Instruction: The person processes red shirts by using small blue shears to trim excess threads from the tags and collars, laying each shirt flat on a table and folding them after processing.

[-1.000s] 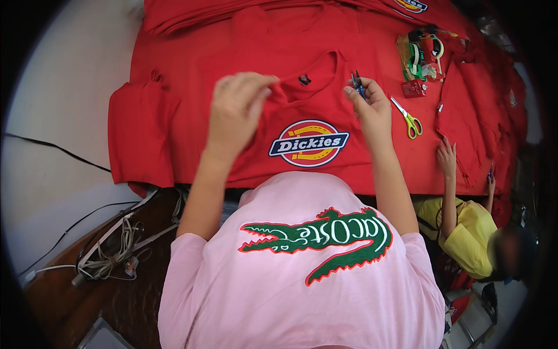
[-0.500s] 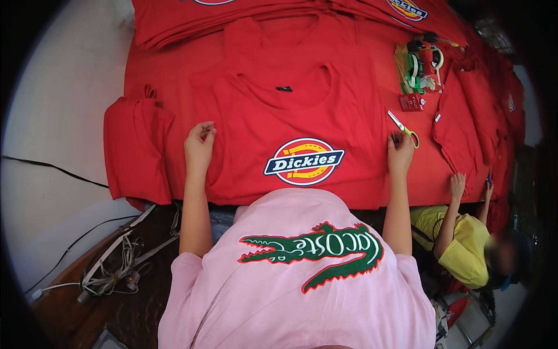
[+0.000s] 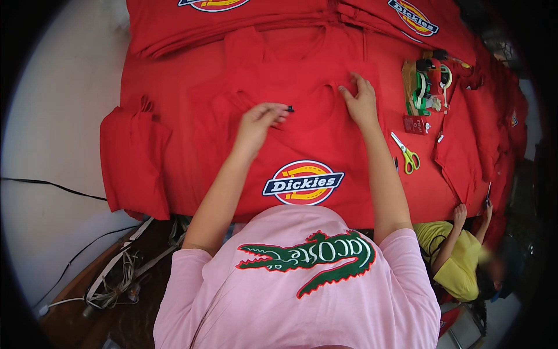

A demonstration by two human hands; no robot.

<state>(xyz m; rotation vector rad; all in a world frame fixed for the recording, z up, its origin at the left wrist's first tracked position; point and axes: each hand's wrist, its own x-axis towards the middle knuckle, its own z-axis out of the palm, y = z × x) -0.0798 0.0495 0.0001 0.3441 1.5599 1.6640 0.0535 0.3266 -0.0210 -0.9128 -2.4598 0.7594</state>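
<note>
A red shirt [image 3: 232, 168] with a round printed badge lies laid out in front of me, its neckline away from me. At the neckline my left hand [image 3: 261, 123] pinches the small black neck label [image 3: 290, 109], part of which sticks out past the fingertips. My right hand [image 3: 361, 103] rests on the right side of the neckline near the shoulder, fingers extended and thumb apart.
Green-handled scissors [image 3: 407, 156] lie right of the shirt. Beyond them are a small red box [image 3: 415, 124] and a tape holder [image 3: 419, 87]. Folded red shirts [image 3: 267, 20] sit at the back, a red bundle [image 3: 135, 157] at left. A co-worker in yellow [image 3: 456, 262] works at right.
Both hands have moved from the shirt's sides up to its neckline. The left has taken hold of the neck label; the right has come away from beside the scissors.
</note>
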